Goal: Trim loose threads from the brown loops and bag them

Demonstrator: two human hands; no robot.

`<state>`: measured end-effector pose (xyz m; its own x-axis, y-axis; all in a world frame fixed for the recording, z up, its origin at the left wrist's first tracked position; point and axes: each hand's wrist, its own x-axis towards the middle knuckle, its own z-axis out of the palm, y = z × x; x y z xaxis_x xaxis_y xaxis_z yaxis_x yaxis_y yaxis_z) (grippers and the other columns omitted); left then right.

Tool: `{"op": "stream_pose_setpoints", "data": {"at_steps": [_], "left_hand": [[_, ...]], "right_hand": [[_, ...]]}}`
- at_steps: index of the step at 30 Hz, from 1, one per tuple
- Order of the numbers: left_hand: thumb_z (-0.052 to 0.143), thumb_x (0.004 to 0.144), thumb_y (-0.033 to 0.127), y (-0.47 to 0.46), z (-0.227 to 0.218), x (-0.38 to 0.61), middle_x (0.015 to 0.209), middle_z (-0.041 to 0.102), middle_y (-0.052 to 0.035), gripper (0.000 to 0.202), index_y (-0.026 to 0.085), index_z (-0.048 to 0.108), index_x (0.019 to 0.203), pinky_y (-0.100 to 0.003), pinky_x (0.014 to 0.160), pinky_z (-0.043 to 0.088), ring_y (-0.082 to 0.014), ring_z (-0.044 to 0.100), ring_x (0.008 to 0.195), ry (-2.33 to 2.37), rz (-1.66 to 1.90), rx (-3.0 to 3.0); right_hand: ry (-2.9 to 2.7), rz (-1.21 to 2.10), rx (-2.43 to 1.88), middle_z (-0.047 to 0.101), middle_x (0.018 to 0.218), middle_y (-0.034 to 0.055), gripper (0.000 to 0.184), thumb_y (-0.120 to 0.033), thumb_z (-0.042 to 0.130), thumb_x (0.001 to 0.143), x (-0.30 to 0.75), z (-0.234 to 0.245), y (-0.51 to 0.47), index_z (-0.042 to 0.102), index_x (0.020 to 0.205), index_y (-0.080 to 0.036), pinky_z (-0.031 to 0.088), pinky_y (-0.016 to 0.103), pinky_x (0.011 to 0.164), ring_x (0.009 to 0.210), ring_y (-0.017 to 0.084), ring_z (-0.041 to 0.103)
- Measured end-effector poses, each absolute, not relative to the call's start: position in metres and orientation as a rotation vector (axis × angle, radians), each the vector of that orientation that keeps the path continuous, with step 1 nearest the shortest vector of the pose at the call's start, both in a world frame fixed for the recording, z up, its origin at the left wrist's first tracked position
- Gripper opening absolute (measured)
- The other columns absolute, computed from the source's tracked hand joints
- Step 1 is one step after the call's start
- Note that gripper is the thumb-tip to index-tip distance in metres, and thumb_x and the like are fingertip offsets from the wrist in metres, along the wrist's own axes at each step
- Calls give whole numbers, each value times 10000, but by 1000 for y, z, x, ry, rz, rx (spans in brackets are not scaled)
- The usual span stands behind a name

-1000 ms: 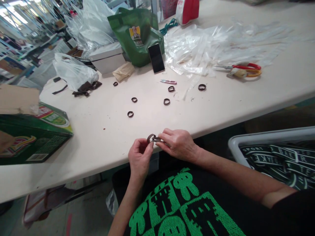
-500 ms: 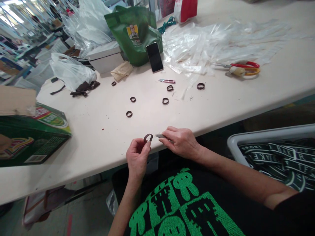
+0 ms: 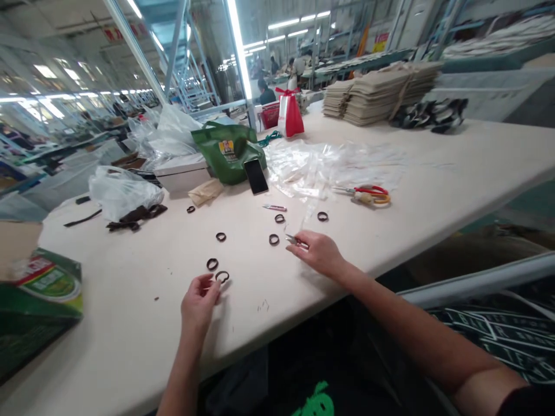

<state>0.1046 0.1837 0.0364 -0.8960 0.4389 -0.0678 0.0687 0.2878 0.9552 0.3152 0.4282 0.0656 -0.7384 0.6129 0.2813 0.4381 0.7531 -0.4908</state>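
My left hand (image 3: 198, 301) is low over the table, thumb and fingers pinching the edge of a dark brown loop (image 3: 222, 273). Just behind that loop lies another dark loop (image 3: 208, 266). My right hand (image 3: 319, 251) grips small thread snips (image 3: 291, 238), metal blades pointing left. Close to the blade tips rests a dark loop (image 3: 274, 244), with several similar loops scattered further back. A second pair of snips with a pink handle (image 3: 276, 208) lies beyond them.
A green box (image 3: 47, 312) stands at the left. Toward the back are a green bag (image 3: 225, 153), a phone (image 3: 256, 177), clear plastic strips (image 3: 329, 167) and red-and-orange-handled scissors (image 3: 368, 195). Stacked beige pieces (image 3: 377, 95) sit at the far right. The table edge (image 3: 299, 318) runs before me.
The view has tilted up. My left hand has moved left and forward with its loop, beside another loop. My right hand, still holding the snips, has moved away from it, over the table.
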Motion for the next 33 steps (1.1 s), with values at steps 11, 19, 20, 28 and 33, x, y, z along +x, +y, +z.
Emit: {"op": "stream_pose_setpoints", "data": {"at_steps": [11, 19, 20, 28, 33], "left_hand": [[725, 694, 594, 150, 33, 167, 928, 669, -38, 595, 205, 638, 1135, -343, 649, 576, -179, 642, 707, 2318, 1720, 470], [740, 731, 535, 136, 50, 198, 943, 678, -23, 492, 238, 658, 1115, -293, 713, 547, -171, 643, 772, 2238, 1713, 420], [739, 737, 518, 136, 50, 200, 943, 680, -25, 470, 237, 661, 1105, -290, 720, 547, -170, 643, 776, 2219, 1711, 427], [694, 798, 441, 153, 70, 207, 939, 679, -43, 405, 198, 663, 1121, -295, 710, 561, -143, 636, 712, 2000, 1654, 569], [682, 830, 409, 158, 76, 207, 911, 695, -42, 373, 180, 685, 1124, -269, 711, 534, -126, 635, 715, 1838, 1678, 548]], "right_hand": [[-2627, 587, -882, 701, 1062, 54, 178, -315, 628, 879, 247, 60, 503, 739, 995, -237, 412, 276, 723, 903, 207, 629], [-2381, 1165, -783, 648, 861, 48, 273, -434, 596, 869, 245, 58, 480, 694, 885, -179, 421, 272, 662, 760, 165, 555], [-2336, 1280, -750, 627, 817, 39, 346, -495, 568, 875, 250, 60, 470, 685, 924, -173, 421, 263, 624, 699, 148, 532], [-1412, 2689, -451, 338, 603, -92, 473, -511, 844, 667, 293, 64, 362, 560, 790, -154, 181, 154, 426, 480, 27, 172], [-1205, 3073, -426, 364, 567, -100, 442, -446, 867, 685, 299, 55, 331, 586, 780, -118, 168, 128, 393, 450, 5, 147]]}}
